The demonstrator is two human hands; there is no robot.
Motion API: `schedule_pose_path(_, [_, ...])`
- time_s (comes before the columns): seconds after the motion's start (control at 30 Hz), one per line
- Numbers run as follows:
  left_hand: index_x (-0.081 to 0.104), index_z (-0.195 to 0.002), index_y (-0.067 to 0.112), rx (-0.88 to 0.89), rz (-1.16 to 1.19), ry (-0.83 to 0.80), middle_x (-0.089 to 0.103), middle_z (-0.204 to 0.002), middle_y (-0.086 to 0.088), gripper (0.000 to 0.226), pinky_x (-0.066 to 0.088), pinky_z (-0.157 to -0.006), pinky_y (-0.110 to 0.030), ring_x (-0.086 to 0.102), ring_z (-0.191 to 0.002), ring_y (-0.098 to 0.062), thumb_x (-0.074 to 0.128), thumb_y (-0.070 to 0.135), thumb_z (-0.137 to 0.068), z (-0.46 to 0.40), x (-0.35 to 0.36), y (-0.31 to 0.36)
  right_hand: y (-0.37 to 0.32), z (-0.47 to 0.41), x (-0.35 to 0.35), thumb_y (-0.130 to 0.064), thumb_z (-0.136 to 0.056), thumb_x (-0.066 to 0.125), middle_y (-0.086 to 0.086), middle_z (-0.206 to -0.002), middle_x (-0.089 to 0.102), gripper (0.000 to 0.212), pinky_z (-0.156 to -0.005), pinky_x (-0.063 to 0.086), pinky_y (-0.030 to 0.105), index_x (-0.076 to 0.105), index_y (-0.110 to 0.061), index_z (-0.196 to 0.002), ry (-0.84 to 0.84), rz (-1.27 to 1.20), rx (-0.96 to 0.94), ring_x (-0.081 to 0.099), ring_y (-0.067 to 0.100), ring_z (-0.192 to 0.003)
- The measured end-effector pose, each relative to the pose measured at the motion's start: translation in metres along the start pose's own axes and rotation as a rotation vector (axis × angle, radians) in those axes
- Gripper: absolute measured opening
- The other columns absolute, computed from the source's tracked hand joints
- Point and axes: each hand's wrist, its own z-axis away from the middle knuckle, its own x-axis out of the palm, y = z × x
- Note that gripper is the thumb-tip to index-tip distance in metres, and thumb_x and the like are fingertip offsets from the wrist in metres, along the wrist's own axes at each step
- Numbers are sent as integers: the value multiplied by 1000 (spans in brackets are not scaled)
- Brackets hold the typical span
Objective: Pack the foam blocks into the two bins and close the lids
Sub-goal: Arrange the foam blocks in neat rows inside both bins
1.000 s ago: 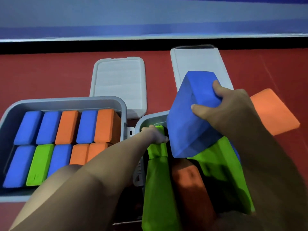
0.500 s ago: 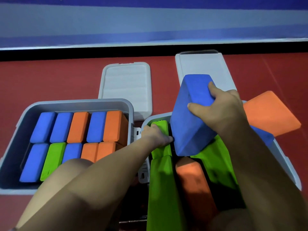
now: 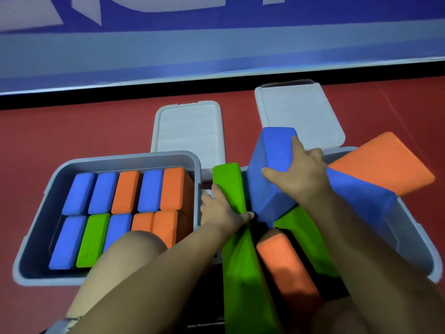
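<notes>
The right hand (image 3: 299,174) grips a blue foam block (image 3: 272,174), tilted on end over the right bin (image 3: 414,239), thumb on its near face and fingers curled over its far side. Just beside it, the left hand (image 3: 221,210) clasps an upright green block (image 3: 228,184) at that bin's left wall. More green, orange and blue blocks lie jumbled inside. The left bin (image 3: 120,160) holds two neat rows of blocks. Both lids (image 3: 190,131) lie open-side up toward the red floor's far edge.
</notes>
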Motion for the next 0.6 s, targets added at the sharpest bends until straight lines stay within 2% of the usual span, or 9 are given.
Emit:
schedule_pose_path(0.13, [-10, -151, 23, -38, 42, -124, 15, -150, -18, 129, 34, -108, -38, 32, -137, -34, 73, 66, -64, -10, -2, 0, 2, 2, 2, -53, -72, 70, 15, -135, 28, 104, -98, 41, 44, 6, -30, -151, -18, 63, -25, 37, 39, -125])
schedule_pose_path(0.23, [1, -152, 20, -152, 213, -101, 18, -152, -19, 114, 33, -110, -39, 31, -139, -34, 60, 74, -71, -21, -13, 7, 4, 2, 0, -54, -72, 69, 16, -135, 27, 106, -99, 40, 43, 3, -29, -151, -31, 100, -50, 37, 39, -125])
schedule_pose_path(0.3, [4, -152, 18, -167, 274, -26, 17, -153, -20, 110, 31, -110, -40, 30, -139, -35, 62, 69, -74, -32, -23, 11, 4, 2, 1, -54, -73, 68, 16, -135, 27, 105, -98, 41, 43, 3, -29, -151, -29, 103, -59, 37, 39, -124])
schedule_pose_path(0.37, [-1, -153, 25, -140, 298, -30, 16, -154, -18, 112, 35, -109, -41, 31, -139, -35, 69, 62, -74, -44, -28, 11, 4, -1, 3, -56, -74, 66, 16, -135, 27, 105, -98, 40, 43, 1, -30, -151, -33, 109, -67, 36, 40, -124])
schedule_pose_path(0.43, [-13, -151, 33, -105, 321, -122, 22, -155, -15, 120, 41, -106, -46, 37, -137, -34, 74, 57, -71, -50, -28, 9, 3, -4, 5, -60, -76, 63, 17, -137, 27, 104, -100, 37, 44, -4, -32, -151, -65, 110, -76, 34, 40, -125])
schedule_pose_path(0.5, [-20, -149, 32, -101, 346, -206, 32, -152, -12, 123, 45, -102, -46, 44, -132, -33, 75, 51, -74, -50, -24, 9, 2, -7, 7, -64, -77, 59, 18, -141, 25, 104, -104, 34, 45, -11, -36, -149, -130, 76, -73, 31, 41, -129])
schedule_pose_path(0.6, [-13, -151, 24, -137, 455, -222, 46, -142, -12, 122, 48, -98, -44, 52, -122, -31, 78, 46, -73, -50, -19, 9, -3, -10, 14, -63, -77, 61, 20, -146, 20, 108, -103, 36, 43, -16, -37, -147, -198, 31, -91, 35, 40, -130])
